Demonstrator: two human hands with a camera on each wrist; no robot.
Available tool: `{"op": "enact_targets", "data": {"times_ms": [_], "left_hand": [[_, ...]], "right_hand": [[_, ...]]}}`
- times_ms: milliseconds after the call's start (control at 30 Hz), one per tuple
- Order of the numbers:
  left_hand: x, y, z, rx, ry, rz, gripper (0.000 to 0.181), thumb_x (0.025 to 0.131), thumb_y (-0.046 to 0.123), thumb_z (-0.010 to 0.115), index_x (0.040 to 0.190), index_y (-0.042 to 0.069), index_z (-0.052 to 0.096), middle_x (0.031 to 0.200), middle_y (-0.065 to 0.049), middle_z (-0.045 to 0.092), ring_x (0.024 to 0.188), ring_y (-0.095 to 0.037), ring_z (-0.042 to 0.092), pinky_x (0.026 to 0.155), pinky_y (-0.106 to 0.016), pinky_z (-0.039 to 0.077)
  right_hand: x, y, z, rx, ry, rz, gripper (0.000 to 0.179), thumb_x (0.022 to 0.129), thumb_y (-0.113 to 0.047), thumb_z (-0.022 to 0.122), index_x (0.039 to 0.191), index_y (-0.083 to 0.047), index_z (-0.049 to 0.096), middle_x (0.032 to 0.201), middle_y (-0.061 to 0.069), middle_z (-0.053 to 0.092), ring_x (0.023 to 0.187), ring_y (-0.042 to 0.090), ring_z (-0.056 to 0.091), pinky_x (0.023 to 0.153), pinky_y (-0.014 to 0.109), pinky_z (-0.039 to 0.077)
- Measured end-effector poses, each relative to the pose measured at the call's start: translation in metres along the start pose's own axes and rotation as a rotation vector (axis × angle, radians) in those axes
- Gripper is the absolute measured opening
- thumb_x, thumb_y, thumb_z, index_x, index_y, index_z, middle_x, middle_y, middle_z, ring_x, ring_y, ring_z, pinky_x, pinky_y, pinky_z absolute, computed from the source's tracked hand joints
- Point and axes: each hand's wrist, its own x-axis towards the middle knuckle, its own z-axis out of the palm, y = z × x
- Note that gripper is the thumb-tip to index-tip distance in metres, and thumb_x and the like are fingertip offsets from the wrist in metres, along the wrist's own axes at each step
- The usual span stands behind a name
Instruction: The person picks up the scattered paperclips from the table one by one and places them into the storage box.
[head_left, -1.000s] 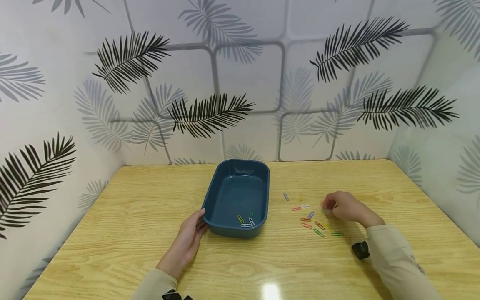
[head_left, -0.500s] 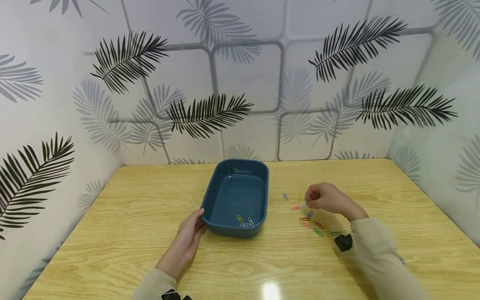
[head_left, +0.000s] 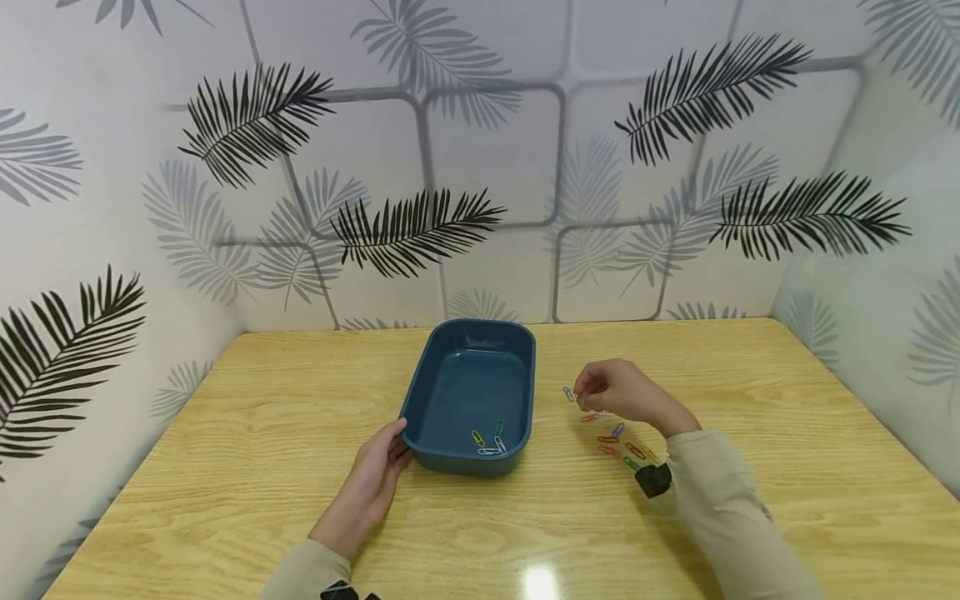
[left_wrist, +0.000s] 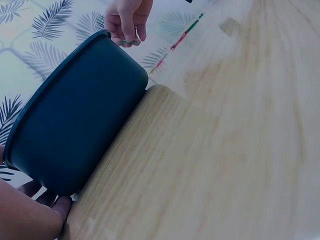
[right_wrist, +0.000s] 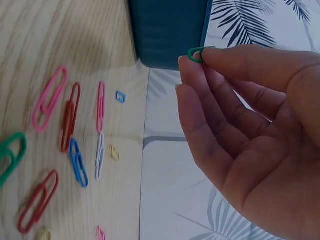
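A dark blue rectangular plastic tub (head_left: 472, 375) stands on the table, with several paper clips (head_left: 491, 451) in white, yellow and green lying at its near end. My left hand (head_left: 371, 479) holds the tub's near left corner, thumb at the rim and fingers against the side. To the right of the tub, my right hand (head_left: 624, 392) is above the table. Its thumb and a fingertip pinch a green paper clip (right_wrist: 195, 55), clearest in the right wrist view. Below and beside this hand lie loose paper clips, among them a red one (right_wrist: 70, 120) and a blue one (right_wrist: 78, 162).
The wooden table (head_left: 300, 392) meets a leaf-patterned wall (head_left: 495, 267) along its back edge. A white clip (right_wrist: 99, 156) and a pink clip (right_wrist: 101, 107) lie end to end. A larger-looking green clip (right_wrist: 11, 155) is partly cut off at the right wrist view's edge.
My right hand has moved left from the right side of the scattered clips toward the tub, carrying the green paper clip. The left hand has stayed on the tub.
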Motion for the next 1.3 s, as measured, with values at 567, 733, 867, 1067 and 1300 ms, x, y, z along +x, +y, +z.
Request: {"op": "enact_targets", "data": {"times_ms": [567, 733, 867, 1067, 1300], "left_hand": [[-0.001, 0.001, -0.001, 0.013, 0.018, -0.009, 0.047, 0.103, 0.020, 0.042, 0.139, -0.010, 0.040, 0.138, -0.021, 0.044, 0.121, -0.024, 0.044, 0.103, -0.032, 0.035], [-0.001, 0.001, -0.001, 0.017, 0.010, -0.009, 0.048, 0.103, 0.021, 0.042, 0.140, -0.009, 0.040, 0.140, -0.022, 0.042, 0.124, -0.026, 0.042, 0.104, -0.033, 0.034], [-0.001, 0.001, 0.000, 0.019, 0.002, 0.000, 0.049, 0.103, 0.022, 0.042, 0.140, -0.010, 0.040, 0.140, -0.022, 0.043, 0.124, -0.025, 0.042, 0.104, -0.032, 0.035], [-0.002, -0.001, -0.002, 0.020, -0.044, 0.038, 0.057, 0.101, 0.029, 0.049, 0.140, -0.011, 0.038, 0.138, -0.021, 0.045, 0.123, -0.025, 0.043, 0.105, -0.034, 0.034], [-0.001, 0.000, 0.000, 0.012, -0.008, 0.004, 0.050, 0.103, 0.022, 0.043, 0.141, -0.010, 0.038, 0.142, -0.023, 0.041, 0.128, -0.028, 0.039, 0.107, -0.036, 0.031]], "right_hand": [[0.011, -0.015, 0.013, 0.092, 0.043, -0.015, 0.009, 0.091, 0.000, 0.061, 0.098, 0.005, 0.064, 0.087, 0.008, 0.068, 0.081, 0.026, 0.066, 0.073, 0.043, 0.056], [0.017, -0.024, 0.018, 0.134, 0.059, -0.021, 0.009, 0.091, 0.000, 0.061, 0.097, 0.004, 0.064, 0.086, 0.009, 0.067, 0.082, 0.029, 0.066, 0.075, 0.046, 0.055], [0.023, -0.033, 0.022, 0.158, 0.061, -0.037, 0.010, 0.090, 0.000, 0.062, 0.098, 0.005, 0.065, 0.085, 0.008, 0.067, 0.083, 0.032, 0.066, 0.074, 0.047, 0.055], [0.029, -0.046, 0.028, 0.177, 0.045, -0.061, 0.010, 0.091, -0.001, 0.063, 0.099, 0.004, 0.065, 0.087, 0.007, 0.067, 0.084, 0.034, 0.066, 0.076, 0.047, 0.055], [0.036, -0.059, 0.035, 0.173, 0.035, -0.091, 0.010, 0.091, -0.002, 0.065, 0.099, 0.003, 0.065, 0.089, 0.008, 0.067, 0.082, 0.028, 0.065, 0.074, 0.045, 0.055]]}}
